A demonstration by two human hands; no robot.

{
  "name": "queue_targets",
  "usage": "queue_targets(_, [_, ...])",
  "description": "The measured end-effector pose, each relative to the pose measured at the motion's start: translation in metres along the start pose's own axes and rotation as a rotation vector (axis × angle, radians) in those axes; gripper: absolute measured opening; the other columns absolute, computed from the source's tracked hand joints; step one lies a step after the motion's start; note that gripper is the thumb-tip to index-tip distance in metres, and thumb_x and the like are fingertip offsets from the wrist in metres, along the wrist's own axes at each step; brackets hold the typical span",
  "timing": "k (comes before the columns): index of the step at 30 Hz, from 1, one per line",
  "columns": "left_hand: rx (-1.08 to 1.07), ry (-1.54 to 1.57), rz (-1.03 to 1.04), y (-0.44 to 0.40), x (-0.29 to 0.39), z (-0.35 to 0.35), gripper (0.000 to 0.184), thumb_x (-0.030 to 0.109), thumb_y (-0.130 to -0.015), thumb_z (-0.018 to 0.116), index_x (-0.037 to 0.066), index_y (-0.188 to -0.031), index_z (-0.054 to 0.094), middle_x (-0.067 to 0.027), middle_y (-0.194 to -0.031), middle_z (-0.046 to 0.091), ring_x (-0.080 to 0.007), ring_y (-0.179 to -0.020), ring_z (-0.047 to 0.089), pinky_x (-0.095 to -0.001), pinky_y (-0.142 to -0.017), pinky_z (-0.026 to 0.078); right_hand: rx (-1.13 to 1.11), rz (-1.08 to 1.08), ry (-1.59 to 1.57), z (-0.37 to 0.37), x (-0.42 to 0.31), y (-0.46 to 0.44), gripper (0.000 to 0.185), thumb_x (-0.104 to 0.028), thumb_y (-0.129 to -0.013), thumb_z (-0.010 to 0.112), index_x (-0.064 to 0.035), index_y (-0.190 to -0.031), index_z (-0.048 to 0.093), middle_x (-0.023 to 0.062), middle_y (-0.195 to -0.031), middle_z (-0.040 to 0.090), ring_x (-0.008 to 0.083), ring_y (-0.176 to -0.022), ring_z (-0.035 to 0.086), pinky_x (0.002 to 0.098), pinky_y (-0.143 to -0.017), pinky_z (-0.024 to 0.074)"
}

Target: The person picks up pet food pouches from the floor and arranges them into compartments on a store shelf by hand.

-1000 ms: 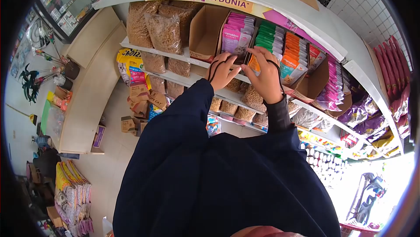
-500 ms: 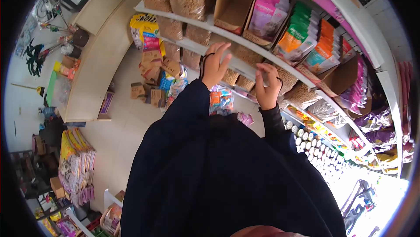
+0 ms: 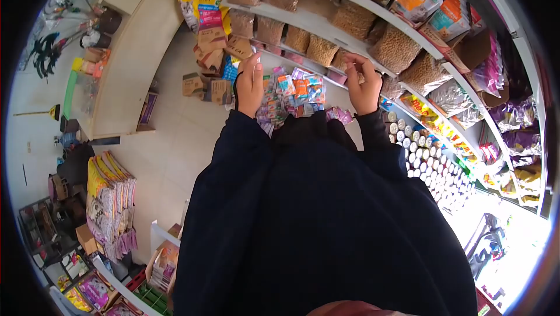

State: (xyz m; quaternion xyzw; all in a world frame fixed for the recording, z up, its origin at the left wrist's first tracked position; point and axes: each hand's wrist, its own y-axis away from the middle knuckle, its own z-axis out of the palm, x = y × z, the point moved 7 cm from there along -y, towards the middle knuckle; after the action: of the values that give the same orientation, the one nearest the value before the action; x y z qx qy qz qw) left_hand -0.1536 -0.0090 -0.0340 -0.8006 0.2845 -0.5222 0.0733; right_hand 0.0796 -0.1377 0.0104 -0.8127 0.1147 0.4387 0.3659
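My left hand (image 3: 249, 87) is raised in front of me with its fingers stretched upward, and holds nothing. Beyond it sit small cardboard boxes (image 3: 221, 91) on the floor. My right hand (image 3: 364, 86) is also raised, its fingers loosely bent and apart, with nothing in it. It is nearest to the clear bags of brown kibble (image 3: 396, 47) on the shelf. Between the two hands, farther down, a pile of colourful sachets (image 3: 291, 91) lies on the floor. Neither hand appears to touch anything.
Curved-looking shelving (image 3: 344, 44) spans the right, stocked with kibble bags and sachet boxes. Rows of cans (image 3: 423, 155) stand below it. To the left are a pale counter (image 3: 125, 65), stacked sacks (image 3: 111, 199) and a yellow cat-food bag (image 3: 201, 4) at the back.
The view has tilted downward, showing more of the sachet pile. My hands have moved farther apart, the left one going left, and both remain empty.
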Motion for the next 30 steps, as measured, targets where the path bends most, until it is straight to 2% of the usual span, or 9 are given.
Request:
queue_targets(3, [0.042, 0.015, -0.024, 0.039, -0.013, -0.028, 0.033, 0.024, -0.092, 0.037, 0.0, -0.111, 0.051, -0.018, -0.105, 0.053, -0.0308, -0.099, 0.049, -0.0349, -0.087, 0.036, -0.053, 0.059, -0.051, 0.015, -0.016, 0.032, 0.013, 0.001, -0.078, 0.055, 0.0006, -0.091, 0.058, 0.0112, -0.081, 0.063, 0.0182, -0.067, 0.062, 0.0267, -0.062, 0.047])
queue_targets(4, [0.064, 0.063, -0.089, 0.052, -0.024, -0.035, 0.034, 0.024, -0.092, 0.037, 0.001, -0.111, 0.051, -0.0179, -0.105, 0.054, -0.0303, -0.1, 0.049, -0.0347, -0.087, 0.036, -0.08, -0.034, -0.004, 0.021, -0.028, 0.041, 0.014, 0.0, -0.078, 0.055, -0.0006, -0.092, 0.058, 0.0113, -0.081, 0.063, 0.0188, -0.066, 0.062, 0.0267, -0.061, 0.0469])
queue_targets(7, [0.109, 0.096, -0.185, 0.091, -0.045, -0.053, 0.035, 0.026, -0.092, 0.036, 0.001, -0.112, 0.051, -0.0178, -0.105, 0.055, -0.0296, -0.1, 0.05, -0.0341, -0.087, 0.037, -0.155, -0.095, 0.032, 0.037, -0.05, 0.067, 0.015, 0.0, -0.078, 0.055, -0.0016, -0.093, 0.058, 0.0113, -0.079, 0.062, 0.0195, -0.065, 0.062, 0.027, -0.06, 0.0465])
queue_targets(14, [-0.003, 0.167, -0.33, 0.138, -0.052, -0.069, 0.038, 0.028, -0.092, 0.036, 0.001, -0.115, 0.049, -0.0164, -0.1, 0.058, -0.0254, -0.092, 0.056, -0.0311, -0.081, 0.041, -0.188, -0.09, 0.064, 0.047, -0.081, 0.103, 0.018, -0.001, -0.077, 0.056, -0.0021, -0.095, 0.059, 0.0106, -0.077, 0.062, 0.019, -0.064, 0.061, 0.0277, -0.058, 0.0454])
queue_targets(16, [0.037, 0.205, -0.321, 0.144, -0.054, -0.074, 0.038, 0.028, -0.092, 0.037, 0.001, -0.115, 0.048, -0.0155, -0.097, 0.059, -0.0242, -0.089, 0.057, -0.0306, -0.079, 0.041, -0.227, -0.089, 0.108, 0.048, -0.08, 0.106, 0.018, -0.002, -0.081, 0.053, 0.0004, -0.098, 0.057, 0.0106, -0.08, 0.063, 0.0133, -0.066, 0.06, 0.0246, -0.061, 0.0458])
queue_targets(19, [0.015, 0.221, -0.364, 0.154, -0.066, -0.078, 0.037, 0.029, -0.092, 0.037, 0.002, -0.116, 0.048, -0.0148, -0.097, 0.059, -0.0223, -0.088, 0.057, -0.0298, -0.079, 0.041, -0.246, -0.08, 0.125, 0.049, -0.075, 0.108, 0.018, -0.001, -0.081, 0.053, 0.0002, -0.099, 0.057, 0.0108, -0.081, 0.063, 0.0138, -0.065, 0.06, 0.0246, -0.06, 0.0457])
queue_targets(20, [0.015, 0.221, -0.373, 0.159, -0.069, -0.078, 0.037, 0.029, -0.092, 0.037, 0.002, -0.116, 0.048, -0.0148, -0.097, 0.059, -0.0223, -0.088, 0.057, -0.0298, -0.079, 0.041, -0.225, -0.053, 0.094, 0.049, -0.073, 0.108, 0.018, -0.002, -0.078, 0.055, -0.0016, -0.095, 0.059, 0.011, -0.078, 0.063, 0.0179, -0.063, 0.06, 0.0276, -0.057, 0.0452])
queue_targets(22, [0.005, 0.244, -0.461, 0.169, -0.078, -0.077, 0.037, 0.029, -0.093, 0.037, 0.003, -0.118, 0.047, -0.0144, -0.097, 0.059, -0.0205, -0.09, 0.057, -0.0292, -0.079, 0.042, -0.241, -0.039, 0.099, 0.053, -0.066, 0.11, 0.018, -0.003, -0.078, 0.055, -0.0017, -0.095, 0.059, 0.011, -0.078, 0.063, 0.0178, -0.063, 0.061, 0.0275, -0.057, 0.0452])
queue_targets(30, [-0.021, 0.244, -0.495, 0.188, -0.102, -0.06, 0.037, 0.028, -0.093, 0.037, 0.003, -0.118, 0.046, -0.0139, -0.097, 0.058, -0.0208, -0.091, 0.058, -0.0292, -0.079, 0.042, -0.372, 0.083, 0.077, 0.072, -0.039, 0.127, 0.016, -0.003, -0.078, 0.056, -0.002, -0.094, 0.059, 0.0112, -0.079, 0.062, 0.0177, -0.064, 0.061, 0.0277, -0.057, 0.0461])
